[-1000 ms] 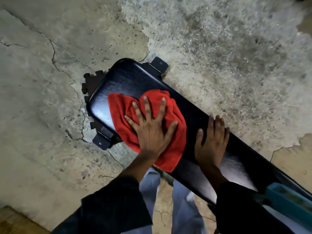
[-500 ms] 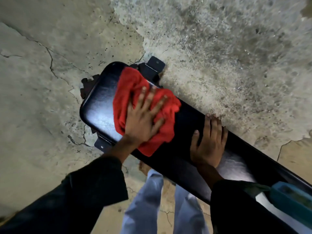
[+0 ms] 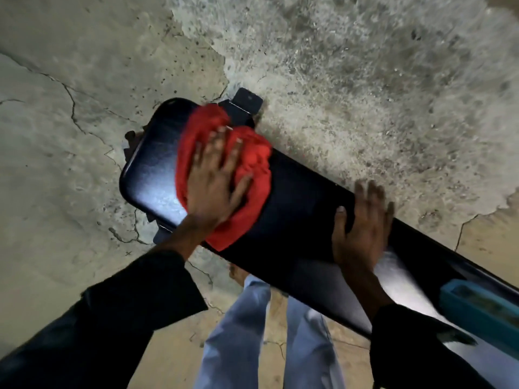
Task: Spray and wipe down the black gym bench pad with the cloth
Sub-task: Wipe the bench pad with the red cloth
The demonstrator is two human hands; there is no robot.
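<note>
The black gym bench pad [image 3: 303, 209] runs from the upper left to the lower right, glossy with a light patch near its far end. A red cloth [image 3: 252, 161] lies bunched on the pad near that end. My left hand [image 3: 216, 178] presses flat on the cloth with fingers spread. My right hand [image 3: 362, 228] rests flat on the pad further right, fingers straight and reaching over the far edge.
Cracked, rough concrete floor [image 3: 365, 80] surrounds the bench. A black bench foot [image 3: 247, 101] sticks out beyond the cloth. A teal object [image 3: 477, 310] lies on the pad at the lower right. My legs in light trousers [image 3: 247, 332] stand below the pad.
My left hand slid the cloth from the pad's near side up toward its far edge and end, bunching it. My right hand stayed planted on the pad.
</note>
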